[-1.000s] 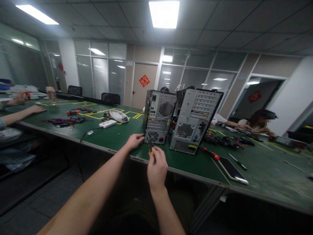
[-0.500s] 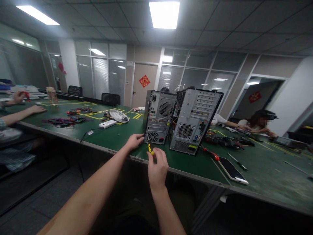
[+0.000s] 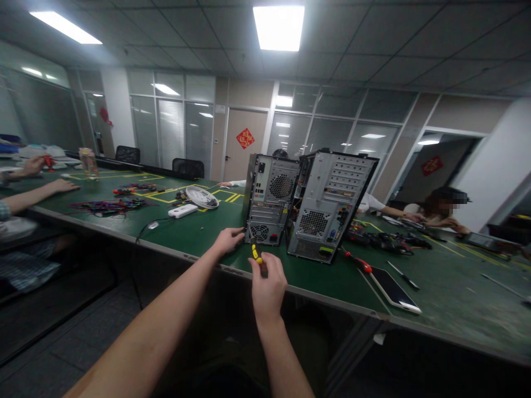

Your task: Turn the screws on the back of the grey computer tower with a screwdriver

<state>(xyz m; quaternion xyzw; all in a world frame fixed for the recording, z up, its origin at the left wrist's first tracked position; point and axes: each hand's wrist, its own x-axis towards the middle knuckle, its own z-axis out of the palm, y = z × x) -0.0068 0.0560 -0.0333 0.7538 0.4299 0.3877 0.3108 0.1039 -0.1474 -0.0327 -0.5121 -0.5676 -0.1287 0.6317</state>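
Two computer tower cases stand upright on the green table, their back panels facing me. My right hand (image 3: 269, 281) pinches the black-and-yellow handle of a screwdriver (image 3: 255, 252). Its shaft points up at the lower back of the left computer case (image 3: 269, 213), by the fan grille; whether the tip sits in a screw I cannot make out. Beside that case's lower left corner, my left hand (image 3: 228, 241) rests with stretched fingers reaching its edge. The right computer case (image 3: 309, 190) stands close by, touched by neither hand.
Right of the cases lie a red-handled tool (image 3: 364, 265), a phone (image 3: 394, 289), a thin metal tool (image 3: 404, 275) and dark cables (image 3: 385, 241). To the left are a white power strip (image 3: 182, 210), a white oval basket (image 3: 202, 197) and a wire heap (image 3: 110, 207). Other people sit around the table.
My right hand has shifted slightly right and down with the screwdriver, whose handle is turned a little. My left hand stays at the case's corner.
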